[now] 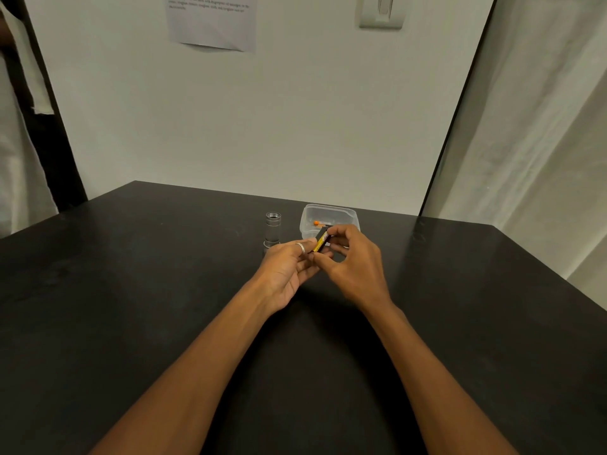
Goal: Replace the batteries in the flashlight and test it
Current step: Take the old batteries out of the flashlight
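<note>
Hard to settle from above: whether the left hand (pixel 289 267) grips anything. Palm up, fingers loosely curled, a ring (pixel 300 247) on one of them, fingertips meeting the lower end of the battery (pixel 321 242); too crowded there to tell a touch from a hold. Plainer with the right hand (pixel 354 261): curled, pinching the yellow-and-black battery between thumb and forefinger, just above the table, with the battery tilted and its upper end away and to the right. Print on the label too small to read.

Just behind the left fingertips, standing upright on the table: the silver flashlight body (pixel 272 229), base partly covered by those fingers. Close to its right, a clear plastic container (pixel 328 208), near wall hidden behind the right hand; inside, an orange bit (pixel 316 223) and something dark, too blurred to name.

Underneath, a matt black table (pixel 131 307) running back to a pale wall. On the wall, a sheet of paper (pixel 212 24), cut off at the top, text unreadable, and a switch plate (pixel 381 14), likewise cut off. At right, a white curtain (pixel 542 142); at left, a dark post (pixel 46 119) with white cloth (pixel 16 165), cropped by the edge.
</note>
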`<act>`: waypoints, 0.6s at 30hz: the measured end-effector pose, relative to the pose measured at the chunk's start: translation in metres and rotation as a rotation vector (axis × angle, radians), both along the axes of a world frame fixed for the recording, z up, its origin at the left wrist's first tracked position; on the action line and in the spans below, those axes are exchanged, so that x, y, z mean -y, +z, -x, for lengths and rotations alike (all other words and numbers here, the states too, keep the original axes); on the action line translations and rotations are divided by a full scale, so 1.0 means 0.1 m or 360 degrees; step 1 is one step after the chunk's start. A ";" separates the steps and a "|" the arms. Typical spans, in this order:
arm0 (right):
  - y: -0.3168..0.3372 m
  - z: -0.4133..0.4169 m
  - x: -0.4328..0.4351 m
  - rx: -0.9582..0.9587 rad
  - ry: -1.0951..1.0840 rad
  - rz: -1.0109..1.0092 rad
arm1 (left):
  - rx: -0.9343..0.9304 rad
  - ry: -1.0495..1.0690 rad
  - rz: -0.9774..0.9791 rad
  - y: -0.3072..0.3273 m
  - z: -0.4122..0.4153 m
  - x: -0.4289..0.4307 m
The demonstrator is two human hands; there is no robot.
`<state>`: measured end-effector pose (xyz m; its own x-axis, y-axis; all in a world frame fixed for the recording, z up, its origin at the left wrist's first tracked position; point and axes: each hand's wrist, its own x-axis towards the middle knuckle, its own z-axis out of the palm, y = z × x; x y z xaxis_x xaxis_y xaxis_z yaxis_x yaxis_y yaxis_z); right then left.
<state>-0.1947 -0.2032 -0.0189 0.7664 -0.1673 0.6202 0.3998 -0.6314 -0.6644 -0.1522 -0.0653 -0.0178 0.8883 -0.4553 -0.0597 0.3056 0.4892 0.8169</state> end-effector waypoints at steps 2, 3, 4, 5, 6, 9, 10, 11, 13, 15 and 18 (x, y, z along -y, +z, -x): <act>-0.01 0.00 0.00 0.0016 -0.0016 0.0000 | 0.0001 -0.0006 -0.0007 -0.01 -0.01 0.00; -0.01 0.00 0.00 0.0023 -0.0017 0.0002 | -0.0006 -0.0009 -0.0011 -0.01 -0.01 0.00; -0.01 -0.01 -0.01 0.0030 -0.0014 0.0007 | -0.0013 -0.0008 -0.0017 -0.02 -0.02 0.00; -0.01 -0.01 -0.01 0.0038 -0.0010 0.0020 | -0.0014 -0.0005 -0.0025 -0.02 -0.02 0.00; -0.02 -0.01 -0.02 0.0048 -0.0006 0.0036 | -0.0009 -0.0002 -0.0034 -0.02 -0.03 0.00; -0.02 -0.01 -0.02 0.0060 0.0000 0.0038 | 0.0004 0.0015 -0.0057 -0.04 -0.04 0.01; -0.02 -0.01 -0.02 0.0055 -0.0003 0.0034 | 0.0007 0.0017 -0.0061 -0.04 -0.04 0.01; -0.02 -0.01 -0.02 0.0052 -0.0008 0.0031 | 0.0010 0.0019 -0.0064 -0.04 -0.04 0.01; -0.03 -0.01 -0.01 0.0057 -0.0021 0.0031 | 0.0015 0.0022 -0.0068 -0.04 -0.04 0.01; -0.05 -0.01 -0.02 0.0096 -0.0060 0.0121 | 0.0034 0.0027 -0.0082 -0.04 -0.04 0.02; -0.06 -0.01 -0.05 0.0127 -0.0093 0.0208 | 0.0053 0.0039 -0.0086 -0.04 -0.03 0.02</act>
